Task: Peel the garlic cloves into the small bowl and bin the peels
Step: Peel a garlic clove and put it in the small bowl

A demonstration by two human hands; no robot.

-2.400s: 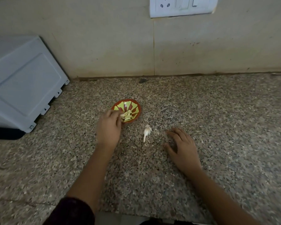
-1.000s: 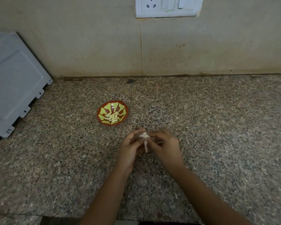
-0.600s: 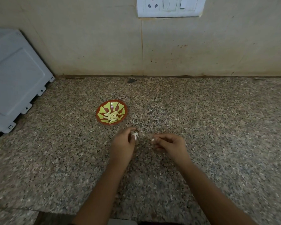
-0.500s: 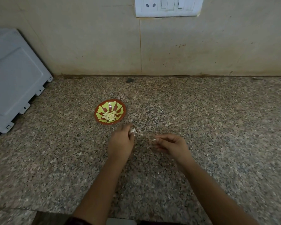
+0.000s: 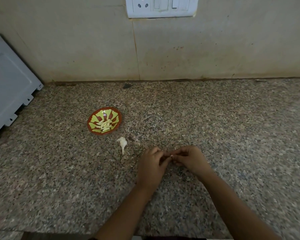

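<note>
A small red bowl (image 5: 92, 126) with a yellow-green pattern sits on the granite counter and holds several peeled garlic cloves (image 5: 104, 125). The remnant of the garlic bulb with its papery stem (image 5: 122, 143) lies on the counter just below and right of the bowl. My left hand (image 5: 151, 166) and my right hand (image 5: 190, 159) meet to the right of it, fingertips together, pinching a small garlic clove (image 5: 171, 156) of which only a white speck shows.
A grey appliance panel (image 5: 9, 87) leans at the far left against the tiled wall. A white socket and switch plate (image 5: 161, 6) is on the wall above. A dark chip (image 5: 127, 86) lies near the wall seam. The counter's front edge runs along the bottom.
My left hand set the garlic remnant down beside the bowl and moved right to join my right hand. Both now pinch one small clove.
</note>
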